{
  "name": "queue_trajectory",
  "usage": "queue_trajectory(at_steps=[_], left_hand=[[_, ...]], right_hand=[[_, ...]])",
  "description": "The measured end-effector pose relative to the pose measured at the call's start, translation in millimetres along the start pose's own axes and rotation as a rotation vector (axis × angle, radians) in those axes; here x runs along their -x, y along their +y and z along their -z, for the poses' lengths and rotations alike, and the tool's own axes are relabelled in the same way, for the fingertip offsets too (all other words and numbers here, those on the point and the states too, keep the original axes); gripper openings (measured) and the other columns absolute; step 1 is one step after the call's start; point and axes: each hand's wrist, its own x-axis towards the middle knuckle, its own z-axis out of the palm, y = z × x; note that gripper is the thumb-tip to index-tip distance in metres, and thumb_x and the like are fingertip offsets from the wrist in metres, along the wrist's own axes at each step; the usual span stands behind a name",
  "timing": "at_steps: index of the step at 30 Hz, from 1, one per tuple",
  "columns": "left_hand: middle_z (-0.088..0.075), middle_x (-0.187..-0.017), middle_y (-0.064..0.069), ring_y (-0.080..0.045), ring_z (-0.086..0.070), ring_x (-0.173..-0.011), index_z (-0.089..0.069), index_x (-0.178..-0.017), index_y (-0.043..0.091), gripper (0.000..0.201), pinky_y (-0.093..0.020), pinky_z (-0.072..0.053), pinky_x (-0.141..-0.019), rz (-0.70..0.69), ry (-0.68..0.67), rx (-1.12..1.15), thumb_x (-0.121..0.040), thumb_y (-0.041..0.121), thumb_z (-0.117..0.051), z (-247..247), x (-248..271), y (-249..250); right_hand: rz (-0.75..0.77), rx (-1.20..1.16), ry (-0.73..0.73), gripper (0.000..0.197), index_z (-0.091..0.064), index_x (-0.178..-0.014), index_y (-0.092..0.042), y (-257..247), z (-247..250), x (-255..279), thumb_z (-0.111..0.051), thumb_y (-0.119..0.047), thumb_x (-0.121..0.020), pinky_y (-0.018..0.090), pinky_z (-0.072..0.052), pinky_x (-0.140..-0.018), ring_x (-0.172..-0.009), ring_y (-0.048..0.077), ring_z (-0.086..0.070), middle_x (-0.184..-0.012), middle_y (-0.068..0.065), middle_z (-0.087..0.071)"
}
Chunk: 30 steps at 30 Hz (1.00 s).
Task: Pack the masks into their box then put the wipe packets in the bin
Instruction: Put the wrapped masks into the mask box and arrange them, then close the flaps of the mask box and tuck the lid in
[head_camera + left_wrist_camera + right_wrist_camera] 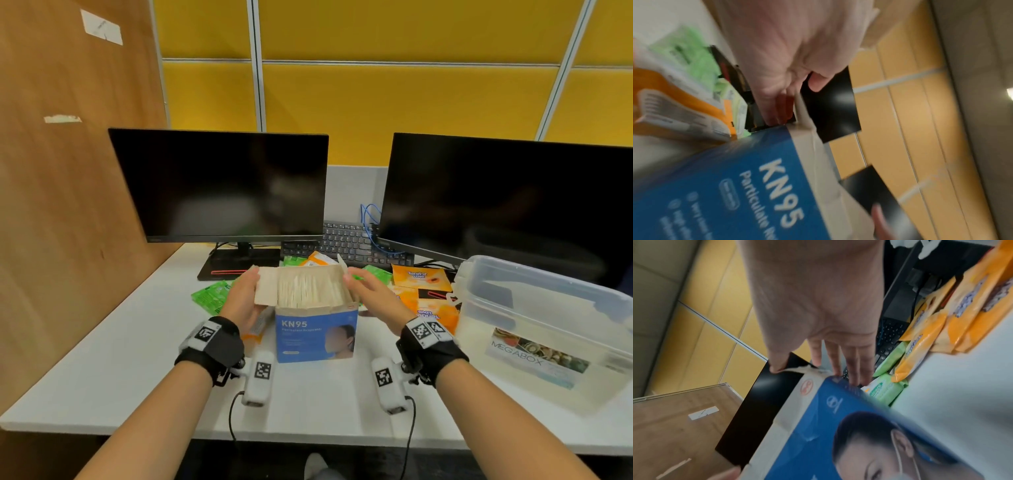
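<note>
My head camera looking forward and down over the white desk (120, 359), my two wrist cameras close up along each palm, all three sharing the blue KN95 cardboard box (315, 337).

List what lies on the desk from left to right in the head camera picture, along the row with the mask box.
Green wipe packet → left hand → mask box → right hand → orange wipe packets → clear plastic bin.

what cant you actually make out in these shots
- Mask count in the KN95 box: head view, packed edge-on, too fine.
- Clear MEGABOX bin: head view, cut off at the right edge.
- Left hand grip on the flap: left wrist view, motion blur.
</note>
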Motion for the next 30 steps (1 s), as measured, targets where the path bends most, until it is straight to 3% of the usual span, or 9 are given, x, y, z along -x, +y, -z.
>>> queue_trajectory(at_steps=[3, 7, 11, 13, 17, 19, 23, 27, 30], left_hand=[[-0.064, -0.122, 0.001, -0.014, -0.057, -0.115, -0.039, -0.138, 0.026, 0.041, -0.035, -0.04, -0.097, -0.112, 0.023, -0.082, -0.099, 0.038, -0.034, -12.9, 7.0, 7.9], [-0.062, -0.122, -0.006, -0.021, -0.057, -0.115, -0.05, -0.131, 0.014, 0.034, -0.033, -0.043, -0.092, -0.172, 0.101, -0.338, -0.098, 0.021, -0.043, -15.6, -1.6, 8.7], [-0.047, -0.138, -0.011, -0.023, -0.048, -0.122, -0.053, -0.127, 0.012, 0.035, -0.028, -0.04, -0.085, -0.141, 0.039, -0.577, -0.092, 0.012, -0.057, -25.0, -10.3, -3.2], [-0.041, -0.141, -0.004, -0.019, -0.044, -0.123, -0.037, -0.14, 0.012, 0.051, -0.025, -0.04, -0.082, -0.087, 0.032, -0.489, -0.093, 0.01, -0.057, -30.4, -12.7, -5.7], [-0.052, -0.138, -0.011, -0.02, -0.059, -0.108, -0.035, -0.142, 0.009, 0.053, -0.022, -0.049, -0.065, 0.072, -0.006, -0.283, -0.094, 0.015, -0.056, -28.1, -26.0, -10.9], [-0.058, -0.132, -0.007, -0.017, -0.061, -0.1, -0.042, -0.136, 0.01, 0.043, -0.024, -0.048, -0.063, 0.114, 0.001, -0.232, -0.096, 0.018, -0.053, -25.9, -29.1, -9.4], [-0.061, -0.122, -0.008, -0.015, -0.059, -0.094, -0.045, -0.134, 0.009, 0.038, -0.027, -0.046, -0.065, 0.158, -0.032, -0.202, -0.098, 0.019, -0.048, -22.6, -29.1, -5.7], [-0.061, -0.112, -0.008, -0.02, -0.061, -0.095, -0.041, -0.136, 0.011, 0.037, -0.03, -0.05, -0.07, 0.067, -0.06, -0.196, -0.099, 0.011, -0.044, -22.6, -25.1, -9.2], [-0.061, -0.11, -0.005, -0.018, -0.062, -0.093, -0.037, -0.13, 0.026, 0.035, -0.028, -0.049, -0.067, -0.063, -0.044, -0.182, -0.099, 0.012, -0.044, -25.6, -16.5, -7.9]], right_hand=[[0.003, 0.016, -0.034, 0.061, -0.038, -0.137, -0.04, 0.9, -5.5, -1.9, -0.049, -0.067, -0.084, 0.038, -0.053, -0.083, -0.112, 0.014, -0.057, -0.132, -0.006, -0.052], [-0.069, -0.223, 0.061, 0.045, -0.058, -0.121, -0.036, -5.1, -2.6, -10.6, -0.031, -0.061, -0.095, 0.045, -0.049, -0.094, -0.117, 0.021, -0.054, -0.13, -0.004, -0.053], [0.024, 0.008, 0.043, 0.012, -0.062, -0.101, -0.022, -2.8, -7.2, -17.1, -0.054, -0.027, -0.093, 0.027, -0.048, -0.082, -0.103, 0.017, -0.057, -0.111, -0.004, -0.059], [0.036, 0.086, 0.043, 0.023, -0.055, -0.113, -0.018, 3.0, -12.8, -23.4, -0.059, -0.021, -0.091, 0.024, -0.045, -0.071, -0.091, 0.016, -0.055, -0.111, -0.001, -0.055], [-0.043, -0.196, 0.044, 0.059, -0.037, -0.137, -0.015, 12.1, -17.6, -42.6, -0.062, -0.007, -0.085, 0.038, -0.051, -0.094, -0.118, 0.022, -0.053, -0.134, 0.0, -0.047], [-0.076, -0.317, -0.014, 0.056, -0.049, -0.126, -0.014, 6.5, -17.6, -47.6, -0.054, 0.0, -0.072, 0.035, -0.054, -0.071, -0.105, 0.027, -0.059, -0.124, 0.007, -0.058], [-0.088, -0.289, -0.049, 0.053, -0.061, -0.107, -0.008, -3.2, -17.6, -47.3, -0.047, -0.011, -0.056, 0.027, -0.042, -0.06, -0.086, 0.024, -0.056, -0.097, 0.009, -0.062], [-0.084, -0.231, -0.035, 0.052, -0.059, -0.123, -0.016, 12.4, -24.5, -52.0, -0.061, -0.05, -0.084, 0.037, -0.048, -0.094, -0.106, 0.02, -0.064, -0.12, 0.005, -0.067], [0.022, -0.22, 0.074, 0.05, -0.048, -0.131, -0.017, 12.1, -22.1, -46.2, -0.057, -0.046, -0.091, 0.038, -0.053, -0.088, -0.101, 0.022, -0.065, -0.117, 0.01, -0.065]])
